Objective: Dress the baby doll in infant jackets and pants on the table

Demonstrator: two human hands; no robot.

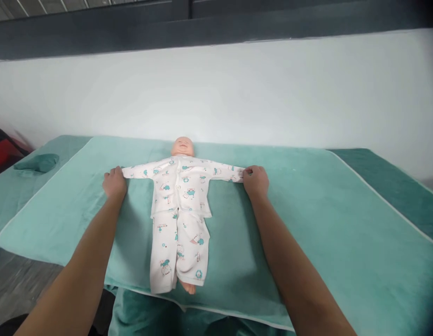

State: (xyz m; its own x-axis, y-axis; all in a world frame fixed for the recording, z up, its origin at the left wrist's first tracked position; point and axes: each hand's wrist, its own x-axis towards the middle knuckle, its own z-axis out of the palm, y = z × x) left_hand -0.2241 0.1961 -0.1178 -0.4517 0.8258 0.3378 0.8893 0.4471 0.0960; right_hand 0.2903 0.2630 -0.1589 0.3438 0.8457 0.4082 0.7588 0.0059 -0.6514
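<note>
A baby doll [183, 146] lies on its back on the green bed, its head toward the wall. It wears a white printed pajama top [183, 186] and matching pajama pants [163, 252]. One bare foot [188, 287] shows below the right-hand pant leg; the other foot is hidden. Both sleeves are stretched out sideways. My left hand [114, 183] is closed at the cuff of the left-side sleeve. On the other side, my right hand [256, 181] pinches the end of the right-side sleeve. The doll's hands are not visible.
A green plush cover [324, 224] with white piping spreads over the bed. A white wall [216, 93] runs behind it under a dark ledge [216, 28]. At far left are a face-hole opening [37, 163] and a red and black object [4, 154]. Grey floor [20, 275] shows lower left.
</note>
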